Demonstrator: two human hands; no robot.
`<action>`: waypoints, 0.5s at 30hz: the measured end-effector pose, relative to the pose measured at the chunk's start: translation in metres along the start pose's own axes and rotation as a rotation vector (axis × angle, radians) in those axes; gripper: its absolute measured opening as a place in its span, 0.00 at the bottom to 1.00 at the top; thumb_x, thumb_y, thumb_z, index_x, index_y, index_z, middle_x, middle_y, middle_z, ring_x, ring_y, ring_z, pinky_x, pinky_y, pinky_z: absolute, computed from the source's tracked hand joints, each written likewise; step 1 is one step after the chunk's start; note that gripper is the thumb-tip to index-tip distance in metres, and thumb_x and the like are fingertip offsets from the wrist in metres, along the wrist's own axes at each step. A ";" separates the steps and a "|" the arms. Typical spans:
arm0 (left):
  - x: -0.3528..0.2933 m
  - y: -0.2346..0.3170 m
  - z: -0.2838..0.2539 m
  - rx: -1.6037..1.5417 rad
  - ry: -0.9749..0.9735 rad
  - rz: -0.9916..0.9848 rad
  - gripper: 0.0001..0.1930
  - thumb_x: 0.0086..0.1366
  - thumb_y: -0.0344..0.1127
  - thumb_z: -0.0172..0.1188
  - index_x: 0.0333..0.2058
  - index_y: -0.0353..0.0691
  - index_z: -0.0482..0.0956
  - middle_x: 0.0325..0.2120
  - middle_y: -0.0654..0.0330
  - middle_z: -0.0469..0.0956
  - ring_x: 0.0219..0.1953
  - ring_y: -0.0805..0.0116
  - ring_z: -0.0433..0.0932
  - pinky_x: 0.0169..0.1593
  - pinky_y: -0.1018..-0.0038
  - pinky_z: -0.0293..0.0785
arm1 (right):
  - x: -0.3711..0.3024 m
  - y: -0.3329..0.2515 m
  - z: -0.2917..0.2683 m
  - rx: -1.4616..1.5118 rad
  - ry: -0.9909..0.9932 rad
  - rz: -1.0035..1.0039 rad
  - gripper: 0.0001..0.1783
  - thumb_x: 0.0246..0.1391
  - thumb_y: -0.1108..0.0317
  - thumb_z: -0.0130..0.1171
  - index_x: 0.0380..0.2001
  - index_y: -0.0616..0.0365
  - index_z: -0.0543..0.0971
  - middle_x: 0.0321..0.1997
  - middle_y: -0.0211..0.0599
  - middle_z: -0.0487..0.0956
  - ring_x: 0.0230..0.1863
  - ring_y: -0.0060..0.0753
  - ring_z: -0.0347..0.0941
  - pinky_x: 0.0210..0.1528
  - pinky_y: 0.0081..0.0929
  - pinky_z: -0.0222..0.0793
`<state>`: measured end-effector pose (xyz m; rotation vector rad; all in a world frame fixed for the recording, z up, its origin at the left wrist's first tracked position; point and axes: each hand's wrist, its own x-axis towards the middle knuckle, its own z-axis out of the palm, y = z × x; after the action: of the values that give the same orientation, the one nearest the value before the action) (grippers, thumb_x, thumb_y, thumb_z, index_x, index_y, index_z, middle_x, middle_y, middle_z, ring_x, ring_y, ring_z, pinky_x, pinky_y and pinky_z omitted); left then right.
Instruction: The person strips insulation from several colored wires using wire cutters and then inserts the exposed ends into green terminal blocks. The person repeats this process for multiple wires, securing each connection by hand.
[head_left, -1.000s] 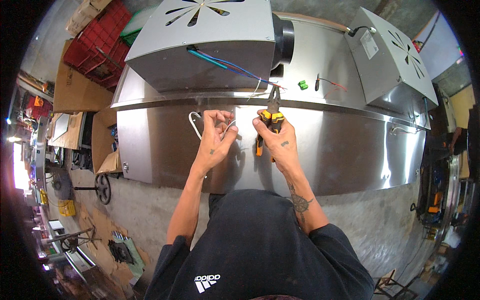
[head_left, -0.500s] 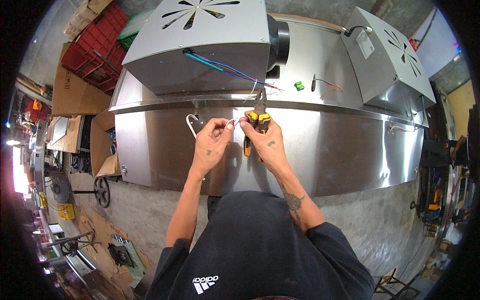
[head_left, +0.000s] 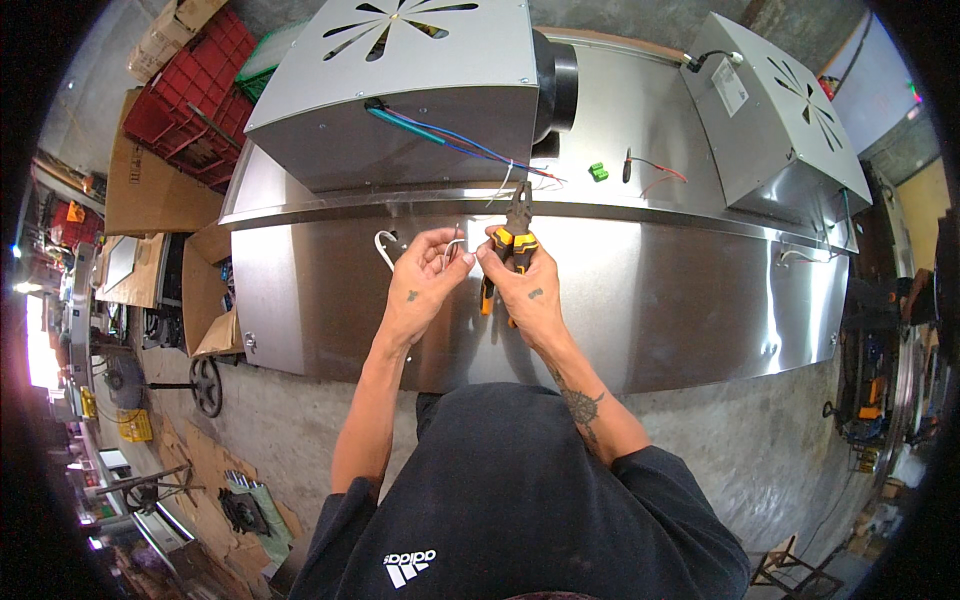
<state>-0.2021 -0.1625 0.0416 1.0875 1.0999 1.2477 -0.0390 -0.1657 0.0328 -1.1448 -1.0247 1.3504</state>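
Note:
My left hand (head_left: pixel 424 283) is closed on a white cable (head_left: pixel 382 243), which loops out of a hole in the steel panel. Thin stripped wire ends (head_left: pixel 455 243) stick up past its fingers. Close beside it, my right hand (head_left: pixel 525 287) is wrapped round black-and-yellow pliers (head_left: pixel 517 238), their jaws pointing away from me. The two thumb tips almost meet over the shiny steel panel (head_left: pixel 660 300). Beyond them, blue and green wires (head_left: pixel 450 142) come out of a grey metal fan box (head_left: pixel 400 135) and end near the pliers' tip.
A small green connector (head_left: pixel 598 172) and a short red-and-black lead (head_left: pixel 655 167) lie on the steel behind a raised ridge. A second grey metal box (head_left: pixel 775 125) stands at the far right. At left are a red crate (head_left: pixel 190 110) and cardboard boxes (head_left: pixel 150 185).
My hands have drawn slightly apart at the fingertips. The pliers have shifted a little toward me and left. The wire ends now stand up by my left fingers instead of reaching the right fingertips.

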 end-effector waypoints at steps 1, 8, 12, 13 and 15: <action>0.001 0.000 -0.003 0.028 -0.033 -0.044 0.15 0.75 0.34 0.68 0.54 0.31 0.79 0.43 0.64 0.83 0.42 0.82 0.79 0.48 0.81 0.75 | 0.000 -0.001 0.000 0.003 0.000 0.006 0.20 0.69 0.66 0.70 0.59 0.61 0.81 0.43 0.26 0.81 0.42 0.15 0.72 0.47 0.21 0.73; 0.002 -0.001 -0.006 0.183 -0.014 0.014 0.13 0.75 0.33 0.69 0.50 0.30 0.83 0.40 0.64 0.85 0.42 0.81 0.79 0.48 0.82 0.75 | -0.001 0.002 -0.010 -0.025 -0.114 0.098 0.19 0.75 0.57 0.61 0.56 0.62 0.79 0.41 0.29 0.84 0.30 0.15 0.71 0.32 0.21 0.71; 0.001 -0.002 -0.003 0.280 0.040 0.105 0.10 0.75 0.31 0.68 0.51 0.34 0.85 0.42 0.65 0.86 0.43 0.82 0.80 0.49 0.81 0.76 | -0.011 0.010 -0.018 -0.335 -0.185 0.038 0.24 0.77 0.53 0.57 0.54 0.68 0.75 0.34 0.46 0.85 0.30 0.35 0.81 0.37 0.35 0.77; 0.000 0.001 -0.001 0.328 0.041 0.096 0.10 0.74 0.31 0.68 0.50 0.34 0.86 0.41 0.65 0.86 0.43 0.82 0.80 0.48 0.82 0.75 | -0.014 0.017 -0.017 -0.368 -0.183 0.035 0.24 0.77 0.53 0.57 0.54 0.69 0.75 0.33 0.47 0.85 0.30 0.36 0.81 0.36 0.36 0.77; -0.002 0.007 0.001 0.427 0.046 0.077 0.10 0.73 0.31 0.69 0.50 0.34 0.87 0.40 0.66 0.86 0.41 0.82 0.79 0.46 0.82 0.75 | -0.018 0.015 -0.015 -0.400 -0.207 0.028 0.27 0.77 0.51 0.55 0.53 0.71 0.75 0.28 0.51 0.83 0.29 0.41 0.82 0.34 0.41 0.75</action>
<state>-0.2023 -0.1641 0.0490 1.4359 1.4113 1.1282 -0.0264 -0.1853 0.0173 -1.3322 -1.4825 1.3415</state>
